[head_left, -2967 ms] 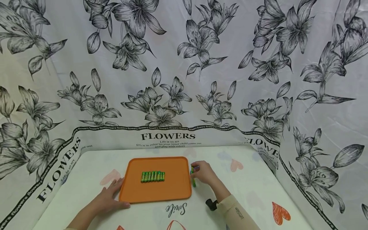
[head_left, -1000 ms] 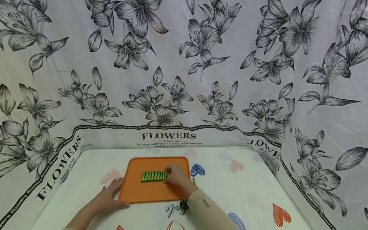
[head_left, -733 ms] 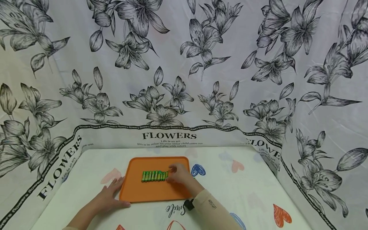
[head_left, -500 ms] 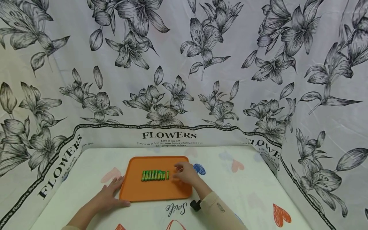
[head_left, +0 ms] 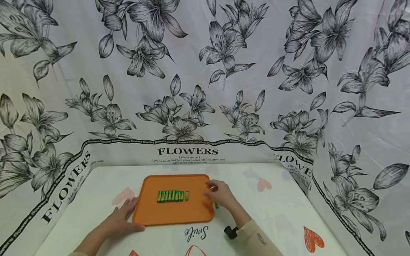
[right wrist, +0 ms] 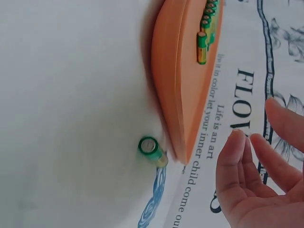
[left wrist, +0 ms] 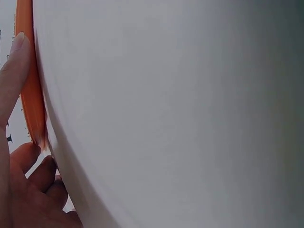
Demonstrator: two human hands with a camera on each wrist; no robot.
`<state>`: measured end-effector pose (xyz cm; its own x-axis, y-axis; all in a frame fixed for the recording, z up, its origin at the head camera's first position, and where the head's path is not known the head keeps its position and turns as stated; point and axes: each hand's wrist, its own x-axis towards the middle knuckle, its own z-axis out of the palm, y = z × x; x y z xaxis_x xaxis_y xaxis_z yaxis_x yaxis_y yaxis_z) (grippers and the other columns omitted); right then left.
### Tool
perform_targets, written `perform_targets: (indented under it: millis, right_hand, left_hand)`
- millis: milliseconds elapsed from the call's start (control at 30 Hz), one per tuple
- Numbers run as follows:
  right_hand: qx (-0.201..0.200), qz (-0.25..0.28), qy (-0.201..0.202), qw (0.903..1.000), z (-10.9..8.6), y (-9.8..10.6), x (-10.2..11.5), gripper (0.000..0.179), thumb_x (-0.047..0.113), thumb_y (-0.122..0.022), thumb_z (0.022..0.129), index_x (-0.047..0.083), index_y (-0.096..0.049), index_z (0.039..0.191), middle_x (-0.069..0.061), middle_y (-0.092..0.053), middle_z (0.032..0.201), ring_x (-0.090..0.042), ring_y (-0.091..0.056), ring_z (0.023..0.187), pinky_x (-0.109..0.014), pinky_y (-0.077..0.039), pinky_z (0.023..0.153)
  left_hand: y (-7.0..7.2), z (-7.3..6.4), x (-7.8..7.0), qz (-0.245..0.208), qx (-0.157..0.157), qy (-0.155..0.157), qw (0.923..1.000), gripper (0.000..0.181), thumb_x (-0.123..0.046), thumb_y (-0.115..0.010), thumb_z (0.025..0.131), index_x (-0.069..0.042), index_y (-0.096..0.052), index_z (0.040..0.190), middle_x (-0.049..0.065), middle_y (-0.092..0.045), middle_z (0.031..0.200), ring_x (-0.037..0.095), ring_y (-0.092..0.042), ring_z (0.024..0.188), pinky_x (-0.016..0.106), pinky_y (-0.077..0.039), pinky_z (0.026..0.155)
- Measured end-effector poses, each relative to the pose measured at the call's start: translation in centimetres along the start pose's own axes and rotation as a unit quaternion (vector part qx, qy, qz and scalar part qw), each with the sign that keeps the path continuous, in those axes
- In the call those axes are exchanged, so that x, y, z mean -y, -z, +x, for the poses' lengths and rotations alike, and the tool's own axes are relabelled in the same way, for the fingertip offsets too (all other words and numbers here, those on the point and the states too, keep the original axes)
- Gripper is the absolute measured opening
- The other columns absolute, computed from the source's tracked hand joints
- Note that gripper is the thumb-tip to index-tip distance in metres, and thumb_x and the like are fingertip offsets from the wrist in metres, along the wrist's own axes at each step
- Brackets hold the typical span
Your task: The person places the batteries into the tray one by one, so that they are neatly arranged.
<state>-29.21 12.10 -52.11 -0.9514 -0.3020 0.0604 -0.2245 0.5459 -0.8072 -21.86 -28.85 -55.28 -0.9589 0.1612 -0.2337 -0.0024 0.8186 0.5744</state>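
An orange tray (head_left: 173, 215) lies on the table with a row of green batteries (head_left: 169, 196) side by side in it. One slimmer battery (head_left: 187, 196) lies apart, just right of the row. My left hand (head_left: 120, 218) rests at the tray's near left corner, thumb along the front edge and fingers along the left side. Above the tray's right edge is my right hand (head_left: 222, 193), fingers loosely bent and holding nothing. Below it another battery (right wrist: 149, 146) lies on the tablecloth beside the tray; in the head view the hand and tray edge mostly hide it.
A white tablecloth (head_left: 282, 206) printed with hearts and lettering covers the table. Flower-printed curtains (head_left: 192, 106) hang at the back and both sides. A small black device (head_left: 230, 232) sits at my right wrist.
My right hand brought a battery from the right of the tray to the row's right end, let it go and moved back right. The battery now lies slightly apart. My left hand has stayed still.
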Motion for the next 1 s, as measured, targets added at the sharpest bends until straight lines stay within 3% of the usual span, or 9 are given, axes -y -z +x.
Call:
perform_targets:
  millis: [233, 400, 533, 667, 833, 1000]
  right_hand:
    - [-0.007, 0.005, -0.020, 0.9998, -0.7, 0.7, -0.8, 0.044, 0.019, -0.077, 0.090, 0.005, -0.065, 0.130, -0.012, -0.070, 0.115, -0.018, -0.064, 0.092, -0.032, -0.057, 0.073]
    - [0.018, 0.009, -0.034, 0.9992, -1.2, 1.4, -1.7, 0.051, 0.008, -0.080, 0.083, 0.008, -0.065, 0.133, -0.012, -0.069, 0.113, -0.020, -0.063, 0.093, -0.032, -0.054, 0.073]
    - [0.046, -0.029, -0.039, 0.9978, -1.5, 1.6, -2.6, 0.066, -0.001, -0.085, 0.072, 0.010, -0.064, 0.134, -0.010, -0.068, 0.116, -0.025, -0.063, 0.100, -0.039, -0.057, 0.081]
    - [0.071, -0.067, -0.050, 0.9939, -1.7, 1.4, -3.4, 0.073, -0.002, -0.089, 0.067, 0.010, -0.063, 0.134, -0.007, -0.068, 0.119, -0.027, -0.062, 0.107, -0.047, -0.056, 0.093]
    - [0.070, -0.089, -0.068, 0.9913, -1.7, 1.0, -4.0, 0.065, 0.000, -0.089, 0.069, 0.008, -0.065, 0.130, -0.007, -0.069, 0.115, -0.025, -0.062, 0.105, -0.048, -0.056, 0.095]
    - [0.062, -0.108, -0.077, 0.9892, -1.5, 0.8, -3.9, 0.048, 0.005, -0.089, 0.071, 0.008, -0.072, 0.116, -0.007, -0.069, 0.109, -0.025, -0.062, 0.102, -0.050, -0.055, 0.096]
  left_hand:
    - [-0.1, -0.1, 0.2, -0.004, 0.003, 0.009, 0.9999, 0.125, -0.058, -0.087, 0.066, -0.002, -0.024, 0.159, 0.028, -0.020, 0.163, 0.054, -0.009, 0.150, 0.078, -0.005, 0.114]
    - [-0.1, 0.1, 0.2, -0.006, 0.006, 0.014, 0.9999, 0.127, -0.059, -0.087, 0.065, -0.003, -0.024, 0.159, 0.028, -0.019, 0.163, 0.053, -0.008, 0.151, 0.077, -0.004, 0.114]
    - [-0.2, 0.1, 0.3, -0.007, 0.009, 0.022, 0.9997, 0.129, -0.061, -0.088, 0.063, -0.003, -0.024, 0.159, 0.028, -0.019, 0.164, 0.052, -0.008, 0.151, 0.077, -0.003, 0.115]
    - [-0.1, 0.0, 0.2, -0.004, 0.004, 0.002, 1.0000, 0.126, -0.059, -0.087, 0.066, 0.000, -0.025, 0.158, 0.028, -0.022, 0.163, 0.053, -0.009, 0.150, 0.077, -0.004, 0.115]
    - [0.0, -0.2, 0.1, -0.007, -0.003, -0.030, 0.9995, 0.121, -0.054, -0.087, 0.071, 0.003, -0.025, 0.157, 0.029, -0.023, 0.162, 0.054, -0.011, 0.150, 0.079, -0.005, 0.114]
    - [0.0, -0.1, 0.1, -0.008, 0.000, -0.026, 0.9996, 0.121, -0.055, -0.086, 0.071, 0.004, -0.025, 0.157, 0.030, -0.022, 0.162, 0.054, -0.011, 0.150, 0.079, -0.005, 0.114]
